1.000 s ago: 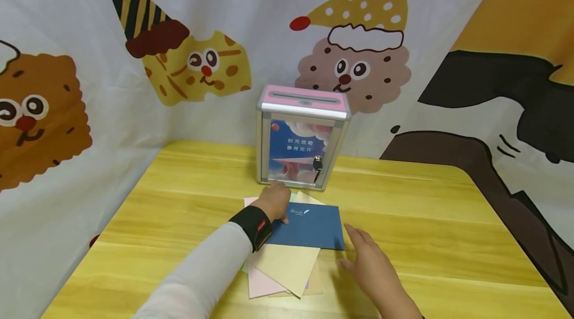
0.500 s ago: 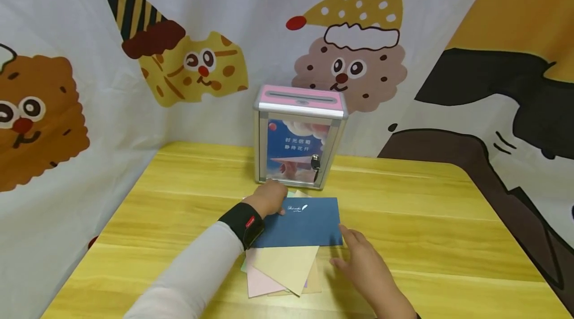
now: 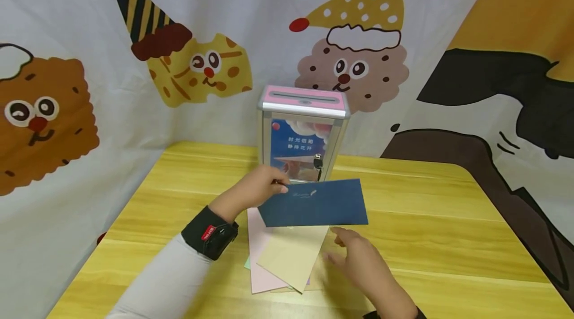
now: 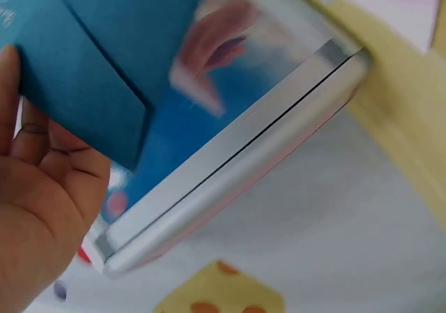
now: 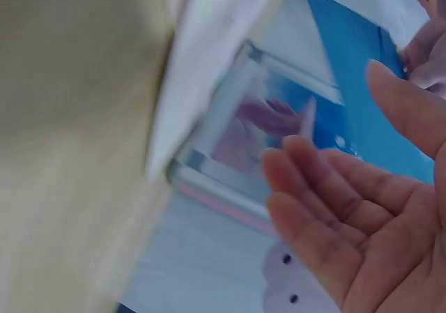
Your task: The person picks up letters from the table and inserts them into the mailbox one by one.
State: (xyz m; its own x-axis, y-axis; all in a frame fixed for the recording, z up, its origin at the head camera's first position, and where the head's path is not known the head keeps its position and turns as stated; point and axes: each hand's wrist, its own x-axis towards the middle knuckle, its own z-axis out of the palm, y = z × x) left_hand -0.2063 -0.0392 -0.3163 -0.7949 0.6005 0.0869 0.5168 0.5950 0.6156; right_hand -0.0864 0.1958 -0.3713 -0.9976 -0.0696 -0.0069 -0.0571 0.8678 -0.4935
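Observation:
A dark blue envelope with a small white feather print is lifted over a loose pile of pastel envelopes. My left hand pinches it by its upper left corner; the left wrist view shows the flap side of the blue envelope and the curled fingers. Below it, the cream envelope lies on top of a pink envelope. My right hand hovers at the pile's right, its fingers loosely bent and holding nothing; the right wrist view shows the palm of that hand turned up, apart from the blue envelope.
Behind the pile stands a silver-framed letter box with a pink slotted top and a keyed lock on its front. A wood-grain table carries everything. A cartoon-printed cloth hangs behind the table.
My left hand has raised the blue envelope off the pile and shifted it slightly right. More of the cream and pink envelopes shows. My right hand stays near the same spot.

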